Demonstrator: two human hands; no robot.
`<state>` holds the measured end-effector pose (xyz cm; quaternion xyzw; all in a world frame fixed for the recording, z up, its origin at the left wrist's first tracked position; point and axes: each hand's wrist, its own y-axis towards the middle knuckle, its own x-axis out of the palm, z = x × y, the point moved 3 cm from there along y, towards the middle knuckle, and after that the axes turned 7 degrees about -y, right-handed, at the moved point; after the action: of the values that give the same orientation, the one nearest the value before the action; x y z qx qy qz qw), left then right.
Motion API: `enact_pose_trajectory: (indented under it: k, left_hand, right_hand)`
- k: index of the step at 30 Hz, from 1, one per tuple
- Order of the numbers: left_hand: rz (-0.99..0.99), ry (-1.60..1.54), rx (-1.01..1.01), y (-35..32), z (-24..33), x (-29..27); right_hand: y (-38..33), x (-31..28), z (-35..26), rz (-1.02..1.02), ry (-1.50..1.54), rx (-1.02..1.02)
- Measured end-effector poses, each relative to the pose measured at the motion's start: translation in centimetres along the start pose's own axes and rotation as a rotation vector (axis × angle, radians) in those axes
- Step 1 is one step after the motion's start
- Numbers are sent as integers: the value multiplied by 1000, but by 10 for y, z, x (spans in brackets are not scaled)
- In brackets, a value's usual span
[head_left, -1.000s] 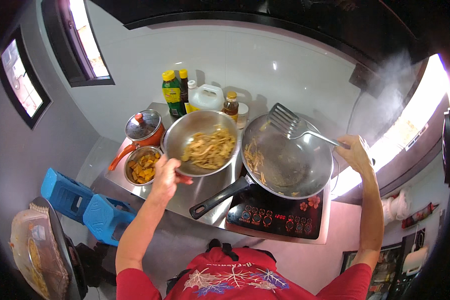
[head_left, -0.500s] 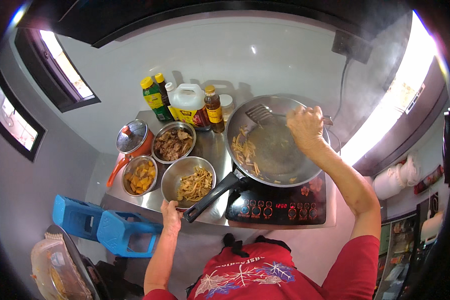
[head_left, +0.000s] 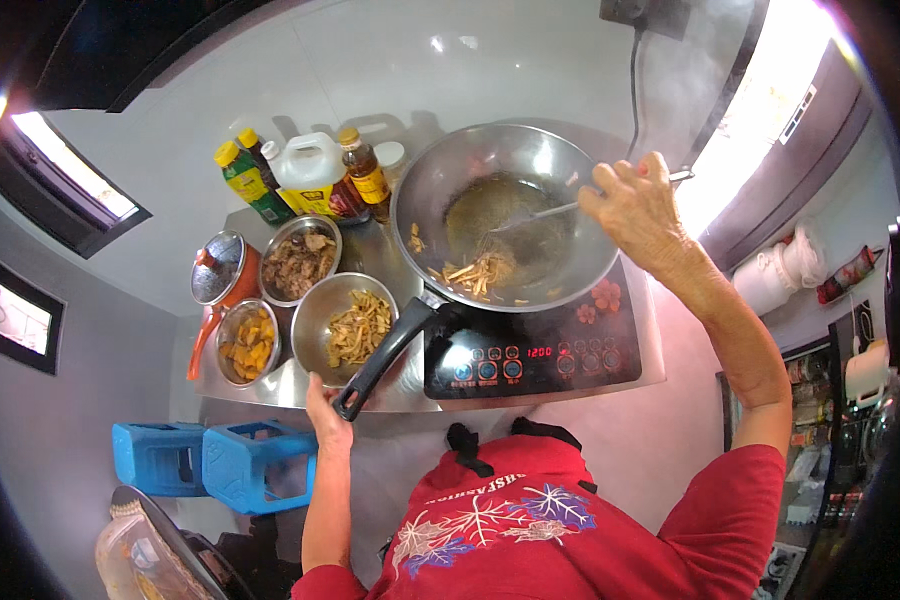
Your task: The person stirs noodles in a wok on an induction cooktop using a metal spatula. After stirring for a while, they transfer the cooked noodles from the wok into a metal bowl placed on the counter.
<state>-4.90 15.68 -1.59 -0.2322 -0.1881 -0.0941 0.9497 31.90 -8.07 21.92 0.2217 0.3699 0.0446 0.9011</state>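
My right hand [head_left: 635, 210] is closed around the handle of a slotted metal spatula [head_left: 550, 212] above the right side of a deep frying pan [head_left: 580, 265]. The spatula's blade is down in the pan, beside a small heap of pale brown strips [head_left: 477, 274]; oil and steam show there too. My left hand [head_left: 329, 412] grips the near rim of a steel bowl [head_left: 308, 330], which holds more brown strips [head_left: 360, 328]. The pan's black handle [head_left: 388, 357] runs close to that hand. Part of the left fingers is hidden at the bowl.
The pan stands on a black induction cooker [head_left: 530, 360]. Left of it are a bowl of meat [head_left: 298, 262], a bowl of yellow-orange chunks [head_left: 248, 343] and a lidded orange saucepan [head_left: 220, 268]. Sauce bottles [head_left: 365, 172] line the wall. Blue stools [head_left: 240, 465] stand below the counter.
The spatula has come down from the pan's far left rim into its middle. Strips on the left have been pushed toward the near side. The view has shifted; my left hand stays at the bowl.
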Motion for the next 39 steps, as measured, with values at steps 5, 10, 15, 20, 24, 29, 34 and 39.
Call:
enact_pose_trajectory:
  k: [5,10,15,20,24,29,34,39]
  left_hand:
    - [-275,799,389,-72,-20,-12]
    - [-958,1045,1089,-138,-22,102]
    - [-999,1207,1144,-148,-55,139]
    - [-889,1324,1192,-148,-69,146]
    - [-884,1449,1223,-157,-72,147]
    - [-888,1269,1405,-176,-31,139]
    - [-408,1251,1578,-172,54,135]
    - [-262,1356,1172,-133,99,136]
  right_hand:
    - [-19,0,9,-89,72,209]
    - [-27,9,10,-100,232,321]
    - [-42,8,16,-89,338,329]
    - [-51,11,21,-97,388,337]
    - [-53,16,27,-56,406,316]
    - [-46,32,35,-53,421,296]
    - [-28,56,34,-180,285,286]
    - [1,76,5,-245,227,223]
